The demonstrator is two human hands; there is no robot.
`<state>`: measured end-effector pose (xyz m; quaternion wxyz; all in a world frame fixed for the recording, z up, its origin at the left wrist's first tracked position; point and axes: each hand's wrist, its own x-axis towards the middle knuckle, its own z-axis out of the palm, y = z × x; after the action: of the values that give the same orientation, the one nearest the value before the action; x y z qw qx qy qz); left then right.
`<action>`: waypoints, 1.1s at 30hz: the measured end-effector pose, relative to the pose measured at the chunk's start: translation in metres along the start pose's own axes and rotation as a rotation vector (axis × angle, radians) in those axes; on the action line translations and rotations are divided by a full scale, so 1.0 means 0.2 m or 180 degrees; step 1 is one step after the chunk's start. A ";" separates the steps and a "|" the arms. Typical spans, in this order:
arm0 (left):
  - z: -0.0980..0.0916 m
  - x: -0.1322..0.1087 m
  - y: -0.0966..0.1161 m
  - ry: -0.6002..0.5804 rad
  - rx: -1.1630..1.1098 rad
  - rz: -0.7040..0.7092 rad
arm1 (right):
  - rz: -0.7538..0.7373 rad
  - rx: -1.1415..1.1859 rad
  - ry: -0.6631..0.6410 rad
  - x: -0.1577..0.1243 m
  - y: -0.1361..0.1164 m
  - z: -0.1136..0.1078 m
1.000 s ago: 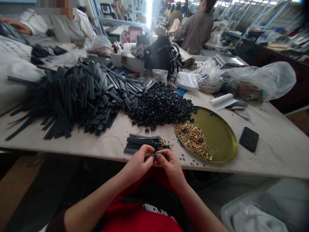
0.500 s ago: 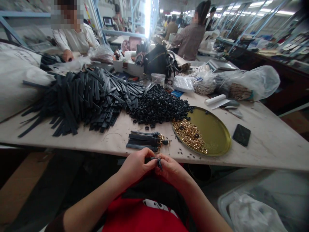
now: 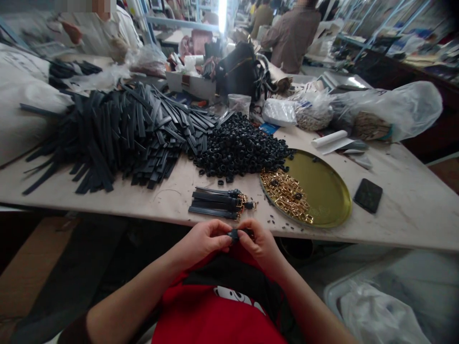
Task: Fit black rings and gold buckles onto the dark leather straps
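Note:
My left hand (image 3: 206, 242) and my right hand (image 3: 261, 244) meet just off the table's near edge, fingers pinched. Between them shows a short part of a black strap (image 3: 234, 234); my fingers cover the rest. Just beyond lies a small row of black straps (image 3: 214, 204) with gold buckles (image 3: 243, 200) at their right ends. To the right, an oval gold-coloured tray (image 3: 324, 191) carries a heap of gold buckles (image 3: 287, 193). A pile of small black loops (image 3: 238, 150) rises behind, partly against the tray. Left of it spreads a large heap of black straps (image 3: 118, 134).
A phone (image 3: 367, 195) lies right of the tray. Plastic bags (image 3: 405, 112), a white paper roll (image 3: 330, 138), a box (image 3: 190, 85) and a black bag (image 3: 236, 71) stand farther back. A white sack (image 3: 25, 110) borders the left. Other people stand across the table.
My right hand has turned and its fingers now pinch the strap from the right. The strap part between my hands sits flatter. The whole view has tilted slightly downward.

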<state>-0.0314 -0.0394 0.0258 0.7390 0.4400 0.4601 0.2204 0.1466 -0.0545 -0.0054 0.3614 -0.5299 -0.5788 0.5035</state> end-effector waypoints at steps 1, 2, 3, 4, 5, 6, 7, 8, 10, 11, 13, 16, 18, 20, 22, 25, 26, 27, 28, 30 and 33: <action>-0.01 0.01 0.00 -0.0003 -0.0012 -0.0083 | 0.0020 -0.0057 -0.0192 0.00 0.00 -0.01; -0.01 0.02 0.00 -0.0005 -0.0017 -0.0173 | 0.0052 -0.0090 -0.0329 0.00 0.00 -0.02; -0.02 0.03 0.00 -0.0010 -0.0015 -0.0269 | 0.0079 -0.0120 -0.0409 0.00 0.01 -0.03; -0.02 0.04 0.00 -0.0013 -0.0011 -0.0362 | 0.0095 -0.0167 -0.0457 0.01 0.01 -0.03; -0.03 0.04 -0.01 -0.0013 -0.0005 -0.0444 | 0.0101 -0.0231 -0.0501 0.01 0.01 -0.04; -0.03 0.05 -0.01 -0.0018 0.0007 -0.0521 | 0.0094 -0.0299 -0.0558 0.01 0.01 -0.04; -0.03 0.05 -0.02 -0.0025 0.0022 -0.0586 | 0.0083 -0.0354 -0.0622 0.01 0.01 -0.05; -0.03 0.06 -0.03 -0.0038 0.0026 -0.0624 | 0.0095 -0.0378 -0.0702 0.01 0.01 -0.05; -0.02 0.06 -0.05 -0.0132 -0.0009 -0.0627 | 0.0232 -0.0291 -0.0884 0.00 0.02 -0.07; -0.02 0.07 -0.06 -0.0205 -0.0041 -0.0607 | 0.0330 -0.0204 -0.0963 -0.01 0.03 -0.07; -0.01 0.08 -0.08 -0.0281 -0.0065 -0.0585 | 0.0443 -0.0099 -0.1036 -0.01 0.04 -0.08; -0.01 0.08 -0.10 -0.0184 0.0100 -0.0621 | 0.0106 -0.0401 -0.1027 -0.01 0.05 -0.08; 0.00 0.09 -0.11 -0.0119 0.0274 -0.0631 | -0.0280 -0.0763 -0.1091 -0.01 0.04 -0.07; 0.00 0.08 -0.11 -0.0108 0.0415 -0.0662 | -0.0557 -0.1041 -0.1207 0.00 0.03 -0.07; 0.00 0.07 -0.10 -0.0124 0.0495 -0.0725 | -0.0631 -0.1094 -0.1313 -0.01 0.02 -0.07; 0.01 0.05 -0.11 -0.0184 0.0491 -0.0710 | -0.0134 -0.0549 -0.1305 -0.03 0.02 -0.07; 0.02 0.04 -0.11 -0.0197 0.0539 -0.0630 | 0.0196 -0.0233 -0.1277 -0.04 0.03 -0.07; 0.02 0.04 -0.12 -0.0196 0.0638 -0.0526 | 0.0545 0.0081 -0.1254 -0.05 0.04 -0.07; 0.02 0.03 -0.12 -0.0185 0.0786 -0.0409 | 0.0851 0.0342 -0.1243 -0.06 0.05 -0.06; 0.03 0.02 -0.14 -0.0156 0.1181 -0.0203 | 0.1077 0.0516 -0.1223 -0.08 0.07 -0.04; 0.05 0.01 -0.16 -0.0077 0.1717 -0.0002 | 0.0512 -0.0225 -0.1043 -0.10 0.07 0.00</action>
<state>-0.0250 -0.0588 0.0003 0.6006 0.6234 0.4935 0.0843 0.1543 -0.0754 -0.0168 0.2020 -0.4978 -0.6031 0.5897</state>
